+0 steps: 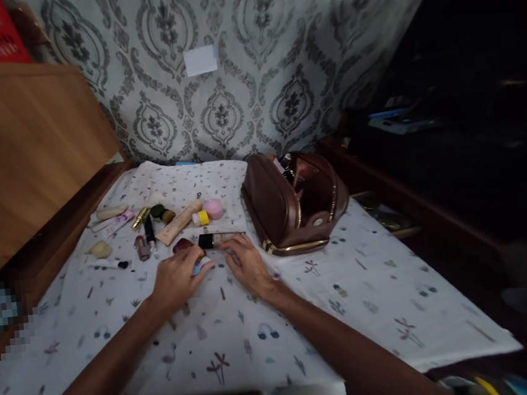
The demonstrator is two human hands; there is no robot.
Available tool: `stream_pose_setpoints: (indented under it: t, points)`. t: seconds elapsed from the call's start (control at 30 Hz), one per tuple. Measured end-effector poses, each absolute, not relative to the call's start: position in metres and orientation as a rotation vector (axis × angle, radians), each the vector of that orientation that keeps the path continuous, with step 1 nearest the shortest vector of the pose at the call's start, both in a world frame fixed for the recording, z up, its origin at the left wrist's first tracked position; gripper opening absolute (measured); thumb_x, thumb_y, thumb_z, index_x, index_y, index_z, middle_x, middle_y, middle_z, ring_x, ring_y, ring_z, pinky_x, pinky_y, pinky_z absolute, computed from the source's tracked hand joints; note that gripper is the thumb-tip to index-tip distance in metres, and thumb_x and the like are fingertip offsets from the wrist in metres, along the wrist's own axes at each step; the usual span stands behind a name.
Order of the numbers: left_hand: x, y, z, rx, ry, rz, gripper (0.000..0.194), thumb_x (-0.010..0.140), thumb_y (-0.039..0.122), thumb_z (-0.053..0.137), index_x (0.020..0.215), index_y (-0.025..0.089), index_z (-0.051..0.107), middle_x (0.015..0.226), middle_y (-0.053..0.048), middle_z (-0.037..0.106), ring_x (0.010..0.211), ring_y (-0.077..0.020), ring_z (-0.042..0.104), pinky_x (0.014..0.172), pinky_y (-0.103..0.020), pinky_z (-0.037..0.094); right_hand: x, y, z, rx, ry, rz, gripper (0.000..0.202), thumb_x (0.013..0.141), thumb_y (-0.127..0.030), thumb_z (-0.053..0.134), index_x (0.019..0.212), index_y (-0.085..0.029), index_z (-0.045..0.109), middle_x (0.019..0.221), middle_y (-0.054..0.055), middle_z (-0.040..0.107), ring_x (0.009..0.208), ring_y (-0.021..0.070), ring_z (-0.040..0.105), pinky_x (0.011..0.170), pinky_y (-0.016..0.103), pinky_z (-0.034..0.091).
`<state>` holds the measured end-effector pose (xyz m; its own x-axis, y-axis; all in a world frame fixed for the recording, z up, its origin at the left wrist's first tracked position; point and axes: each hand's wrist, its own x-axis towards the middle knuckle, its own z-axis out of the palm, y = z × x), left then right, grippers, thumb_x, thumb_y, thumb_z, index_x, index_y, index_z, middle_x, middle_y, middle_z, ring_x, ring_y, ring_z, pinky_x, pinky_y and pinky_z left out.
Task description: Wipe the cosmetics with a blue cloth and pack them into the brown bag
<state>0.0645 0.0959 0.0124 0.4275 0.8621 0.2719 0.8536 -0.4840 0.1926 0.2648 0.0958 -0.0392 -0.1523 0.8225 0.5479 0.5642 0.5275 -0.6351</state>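
Note:
My left hand [176,279] is closed, with a small light-blue and white item [201,265] between thumb and fingers; its kind is hard to make out. Just beyond those fingers lies a dark red rounded item [182,245]. My right hand [250,266] has its fingers bent and its thumb apart, the fingertips at the near edge of a black-capped makeup bottle [209,241] lying on its side. Behind the bottle are a beige tube [179,223], a small yellow-and-white jar [200,218] and a pink round item [214,209].
A brown makeup bag [273,203] stands unzipped on the right of the patterned cloth [371,299]. Toward the left lie a gold tube [140,218], a black tube [149,233], a lip-gloss tube [142,248], a brush [109,265] and a pale sponge [101,249]. A wooden panel [28,127] borders the left.

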Motion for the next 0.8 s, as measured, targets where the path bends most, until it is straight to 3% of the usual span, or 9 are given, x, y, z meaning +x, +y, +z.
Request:
stream_pose_setpoints:
  t: [0.13,0.27,0.5,0.67,0.8]
  points:
    - [0.064,0.118,0.020,2.591,1.629,0.608,0.025,0.095,0.043,0.045,0.097,0.026,0.062,0.101,-0.004,0.074,0.094,-0.0231,0.069,0.076,-0.033,0.051,0.270,0.097,-0.039,-1.253,-1.882,0.251,0.032,0.087,-0.007,0.051,0.112,-0.018,0.067,0.120,0.013,0.063,0.117,0.0265,0.053,0.103,0.048,0.047]
    - [0.074,0.138,0.025,2.667,1.638,0.479,0.030,0.095,0.041,0.044,0.112,0.025,0.063,0.126,-0.008,0.067,0.112,-0.0274,0.064,0.080,-0.036,0.053,0.278,0.100,-0.040,-1.419,-1.969,0.200,0.043,0.086,-0.008,0.053,0.129,-0.012,0.059,0.138,0.019,0.054,0.128,0.0305,0.046,0.111,0.053,0.042]
    - [0.096,0.152,0.023,2.774,1.516,0.167,0.034,0.095,0.039,0.049,0.122,0.025,0.062,0.126,-0.010,0.068,0.120,-0.0293,0.059,0.093,-0.039,0.050,0.281,0.101,-0.041,-1.508,-1.932,0.217,0.040,0.087,-0.014,0.061,0.127,-0.019,0.060,0.114,0.013,0.058,0.111,0.0285,0.054,0.099,0.047,0.051]
    - [0.097,0.152,0.014,2.783,1.556,0.222,0.030,0.095,0.040,0.045,0.114,0.028,0.066,0.122,-0.009,0.069,0.109,-0.0292,0.064,0.086,-0.039,0.052,0.281,0.102,-0.043,-1.606,-1.885,0.260,0.030,0.087,-0.024,0.069,0.116,-0.021,0.064,0.108,0.010,0.058,0.104,0.0268,0.058,0.088,0.042,0.054]
    - [0.096,0.148,0.006,2.788,1.634,0.271,0.033,0.094,0.043,0.043,0.109,0.028,0.068,0.119,-0.011,0.068,0.097,-0.0305,0.067,0.077,-0.041,0.053,0.283,0.101,-0.042,-1.586,-1.924,0.252,0.028,0.086,-0.028,0.072,0.112,-0.020,0.064,0.108,0.010,0.061,0.106,0.0271,0.058,0.091,0.042,0.053]
